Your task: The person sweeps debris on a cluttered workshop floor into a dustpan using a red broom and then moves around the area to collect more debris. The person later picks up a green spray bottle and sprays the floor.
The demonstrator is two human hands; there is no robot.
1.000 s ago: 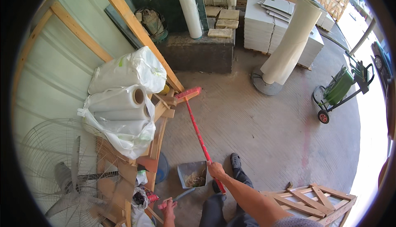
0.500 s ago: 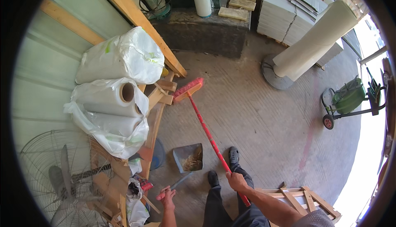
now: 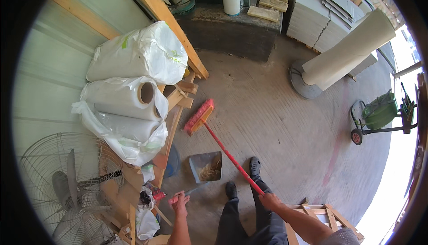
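Note:
My right hand [image 3: 269,200] is closed round the red handle of a push broom [image 3: 200,116]. Its pink-red bristle head with an orange block rests on the concrete, ahead and to the left. At lower left my left hand [image 3: 179,203] grips the pink end of a grey-handled dustpan [image 3: 193,166]. The pan lies on the floor left of my feet, with a small heap of brown debris [image 3: 209,172] in it. Between the broom head and the pan there is a short gap. The broom handle passes just right of the pan.
On the left, a wooden bench [image 3: 171,138] bears plastic-wrapped film rolls [image 3: 127,98], with a large wire-caged fan [image 3: 73,191] nearer me. A blue bucket [image 3: 173,161] stands under its edge. Farther right are a tall roll on a round base [image 3: 305,84], a green wheeled cart [image 3: 379,111] and a wooden pallet [image 3: 330,216].
The broom head has come nearer to me and to the dustpan, and my right hand has moved slightly right. My left hand has shifted up a little.

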